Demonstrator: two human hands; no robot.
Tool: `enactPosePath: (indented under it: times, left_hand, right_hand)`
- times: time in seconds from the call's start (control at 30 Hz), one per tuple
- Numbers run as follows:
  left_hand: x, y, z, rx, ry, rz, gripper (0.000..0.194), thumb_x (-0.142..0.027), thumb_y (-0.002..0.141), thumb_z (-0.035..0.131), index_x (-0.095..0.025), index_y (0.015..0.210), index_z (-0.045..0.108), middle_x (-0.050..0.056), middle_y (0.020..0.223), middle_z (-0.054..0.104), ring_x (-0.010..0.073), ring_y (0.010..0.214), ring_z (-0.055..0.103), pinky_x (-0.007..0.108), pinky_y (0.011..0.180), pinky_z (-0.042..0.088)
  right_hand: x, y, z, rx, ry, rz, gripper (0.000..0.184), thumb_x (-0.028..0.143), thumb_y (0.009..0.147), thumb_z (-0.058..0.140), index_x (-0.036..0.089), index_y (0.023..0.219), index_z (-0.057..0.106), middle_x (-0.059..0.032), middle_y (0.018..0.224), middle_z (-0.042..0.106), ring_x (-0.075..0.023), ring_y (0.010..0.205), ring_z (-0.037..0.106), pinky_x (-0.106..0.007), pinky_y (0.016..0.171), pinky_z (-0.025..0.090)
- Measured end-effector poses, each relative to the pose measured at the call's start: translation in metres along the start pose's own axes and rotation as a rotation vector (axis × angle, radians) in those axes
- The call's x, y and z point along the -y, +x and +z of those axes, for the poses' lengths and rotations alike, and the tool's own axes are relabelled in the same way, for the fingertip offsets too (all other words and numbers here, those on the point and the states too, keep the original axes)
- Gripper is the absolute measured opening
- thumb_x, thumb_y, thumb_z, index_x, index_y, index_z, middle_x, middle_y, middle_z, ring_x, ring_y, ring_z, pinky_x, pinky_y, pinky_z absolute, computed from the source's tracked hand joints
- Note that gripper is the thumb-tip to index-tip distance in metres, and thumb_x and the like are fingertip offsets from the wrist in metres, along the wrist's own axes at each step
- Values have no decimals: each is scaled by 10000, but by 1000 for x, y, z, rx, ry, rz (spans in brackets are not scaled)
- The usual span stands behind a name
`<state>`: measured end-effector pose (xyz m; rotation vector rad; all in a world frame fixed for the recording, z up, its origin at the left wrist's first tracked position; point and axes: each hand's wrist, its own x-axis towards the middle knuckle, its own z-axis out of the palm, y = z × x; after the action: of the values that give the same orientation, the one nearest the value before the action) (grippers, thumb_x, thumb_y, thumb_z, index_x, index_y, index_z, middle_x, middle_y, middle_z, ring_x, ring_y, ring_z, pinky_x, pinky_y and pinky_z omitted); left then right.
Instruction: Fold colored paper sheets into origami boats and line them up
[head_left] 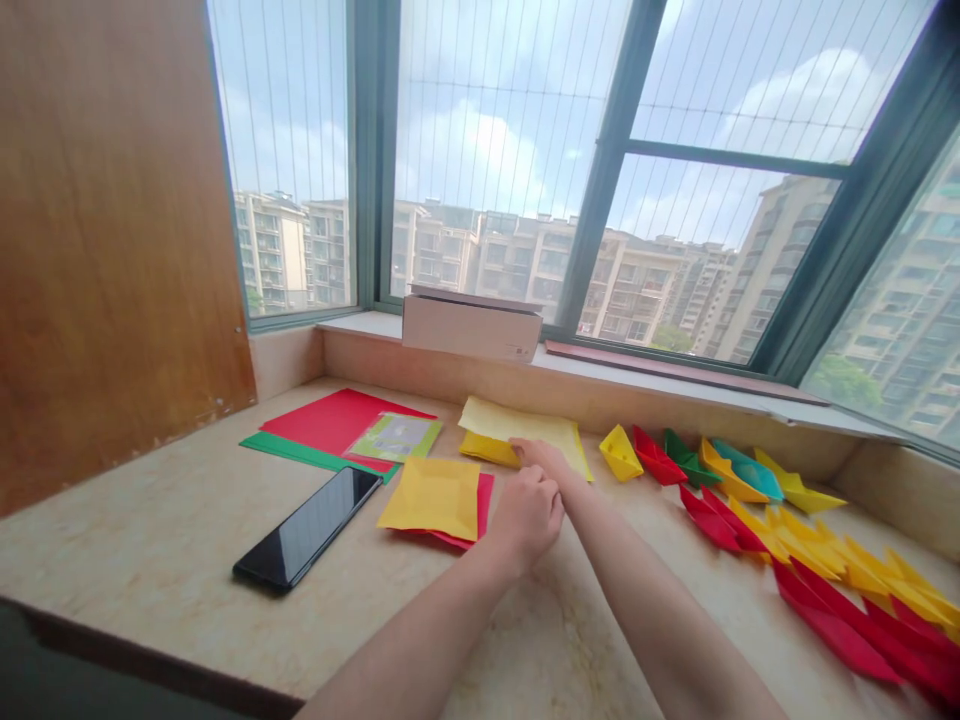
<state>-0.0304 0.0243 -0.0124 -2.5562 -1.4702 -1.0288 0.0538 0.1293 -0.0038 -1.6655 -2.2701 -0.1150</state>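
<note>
My right hand (541, 458) reaches across to a yellow sheet of paper (525, 425) at the back of the counter. Its fingertips are closed at the sheet's near edge; the paper looks folded over, with a paler upper layer. Just in front, my left hand (529, 508) is curled with its knuckles up, close against my right wrist. What its fingers hold, if anything, is hidden. To its left lie yellow paper squares (435, 497), stacked on red paper (485, 500).
A black phone (311, 530) lies at the left. Behind it are red sheets (322, 420), green paper (281, 452) and a clear packet (397, 436). Folded paper boats (724, 470) in several colours line the right side. A white box (472, 325) stands on the sill.
</note>
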Motion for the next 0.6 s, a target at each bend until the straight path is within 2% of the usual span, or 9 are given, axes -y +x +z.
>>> enactPosePath:
  times: [0.07,0.13,0.2,0.3,0.33,0.4,0.47,0.53,0.6]
  left_hand:
    - [-1,1,-3,-20,-11,11,245,-222,923,448,-168,825,665,103,911,625,232,868,591,359,769,482]
    - [-3,1,-5,-47,-53,35,238,-223,939,435,-179,855,654,93,938,625,225,913,590,346,806,481]
    - [-4,1,-5,-73,-115,59,190,-209,930,455,-184,930,643,92,993,630,227,965,587,352,856,480]
    - [-3,0,-2,-91,-191,62,190,-188,900,503,-193,1050,619,92,1085,631,235,1023,586,378,915,479]
    - [-2,0,-1,-99,-210,49,204,-193,902,505,-196,1075,613,92,1100,631,236,1032,589,384,922,482]
    - [0,-1,2,-132,-252,18,248,-216,919,491,-198,1145,591,98,1137,626,237,1061,589,390,940,484]
    - [3,0,7,-195,-298,-12,321,-242,939,467,-200,1249,538,106,1202,608,237,1136,567,400,996,458]
    - [6,0,12,-269,-339,-64,406,-272,941,469,-194,1339,471,122,1278,574,243,1230,519,419,1060,407]
    - [8,2,16,-311,-393,-180,506,-324,916,516,-171,1389,423,153,1347,531,270,1295,475,445,1079,382]
  right_hand:
    - [0,2,-13,-49,88,-11,244,313,981,533,177,1170,605,-73,1121,654,-199,951,652,-376,823,545]
    - [-6,0,-31,-151,186,1,257,283,1024,411,206,1164,612,-61,1060,693,-199,944,662,-329,824,517]
    - [-17,-10,-51,-266,280,20,361,309,1049,280,207,1187,598,-69,1065,705,-203,956,660,-302,833,492]
    - [-44,-41,-79,-386,412,62,535,420,1044,164,145,1149,610,-106,979,715,-222,859,667,-311,736,514]
    - [-55,-55,-85,-436,488,66,535,444,1038,168,153,1177,595,-100,1002,713,-219,873,667,-312,735,522]
    - [-77,-82,-91,-592,953,60,443,525,979,394,179,1153,609,-83,998,716,-230,857,672,-330,728,539]
    - [-97,-106,-89,-680,1233,127,393,544,909,538,228,1130,618,-50,978,721,-219,815,679,-326,700,549]
    - [-112,-125,-82,-728,1409,185,376,545,872,591,260,1118,607,-36,997,723,-215,801,689,-339,703,563]
    - [-123,-137,-74,-764,1445,240,383,539,851,622,266,1117,597,-39,1020,721,-228,836,695,-352,718,575]
